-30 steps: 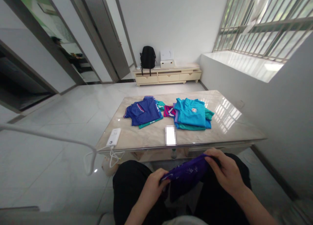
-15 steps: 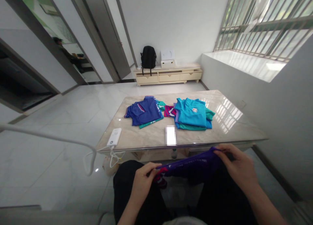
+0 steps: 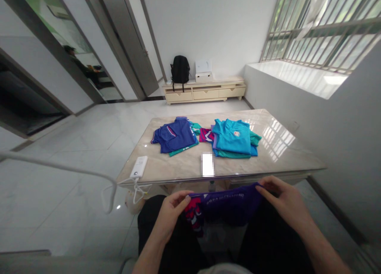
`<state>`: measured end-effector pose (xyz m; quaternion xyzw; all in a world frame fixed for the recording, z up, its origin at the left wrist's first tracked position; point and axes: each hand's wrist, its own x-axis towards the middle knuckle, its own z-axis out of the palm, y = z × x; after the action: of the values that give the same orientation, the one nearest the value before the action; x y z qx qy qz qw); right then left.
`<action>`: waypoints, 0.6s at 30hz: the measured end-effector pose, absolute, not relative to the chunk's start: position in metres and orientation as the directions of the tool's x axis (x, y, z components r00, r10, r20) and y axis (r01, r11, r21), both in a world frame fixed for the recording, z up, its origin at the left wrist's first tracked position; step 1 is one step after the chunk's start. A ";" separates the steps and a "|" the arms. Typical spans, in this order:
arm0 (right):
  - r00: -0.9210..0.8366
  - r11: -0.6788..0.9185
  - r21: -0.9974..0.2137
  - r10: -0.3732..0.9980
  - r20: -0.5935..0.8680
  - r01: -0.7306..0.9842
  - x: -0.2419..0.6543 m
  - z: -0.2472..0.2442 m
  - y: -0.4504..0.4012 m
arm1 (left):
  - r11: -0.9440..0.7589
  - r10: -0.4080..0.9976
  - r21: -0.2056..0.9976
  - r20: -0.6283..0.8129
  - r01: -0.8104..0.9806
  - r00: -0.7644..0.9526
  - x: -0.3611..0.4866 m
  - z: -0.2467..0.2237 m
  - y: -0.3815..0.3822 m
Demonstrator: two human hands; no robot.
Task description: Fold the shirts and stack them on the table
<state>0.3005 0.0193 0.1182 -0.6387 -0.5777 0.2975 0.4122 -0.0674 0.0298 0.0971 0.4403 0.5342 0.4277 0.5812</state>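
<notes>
Purple garment (image 3: 230, 204): held stretched across the person's lap at 6 o'clock, just short of the near edge of the marble table (image 3: 268, 163), hanging free below its top hem.

Left hand (image 3: 172, 210), at 7 o'clock: fingers closed, pinching the garment's left end where a red-and-pink patterned part (image 3: 193, 218) bunches downward. Judgement: this corner is gathered, not flat; the grip should shift out to the true corner so the hem runs straight.

Right hand (image 3: 284, 200), at 5 o'clock: fingers closed on the right end of the hem, thumb on top. Judgement: both hands should hold level and keep even tension, so the cloth hangs square without twist.

On the table, from 11 to 1 o'clock: white power bank (image 3: 139, 166) with cable at the near left edge, folded dark blue shirt (image 3: 174, 136), small magenta item (image 3: 206, 135), folded turquoise shirts (image 3: 233, 138). A blurred white rectangle (image 3: 207, 164) lies at 12 o'clock.
</notes>
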 end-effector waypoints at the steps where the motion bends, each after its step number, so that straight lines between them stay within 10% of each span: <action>1: 0.149 0.001 -0.876 0.985 0.084 0.483 0.297 0.116 0.019 | 0.250 0.967 0.967 -0.248 -0.035 0.057 -0.063 0.097 0.029; 10: -0.054 -0.178 -0.983 0.983 -0.176 -0.039 0.215 0.064 0.002 | 0.221 0.964 0.975 -0.219 0.003 0.152 0.000 0.072 0.008; 18: -0.059 -0.174 -0.985 0.983 -0.174 0.002 0.186 0.054 -0.005 | -0.129 0.977 0.954 0.075 0.270 0.201 0.014 0.069 -0.007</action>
<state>0.1858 -0.0051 0.0543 -0.5262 -0.4681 0.5570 0.4403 0.0140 -0.0072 0.0690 0.6364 0.4898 0.3992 0.4424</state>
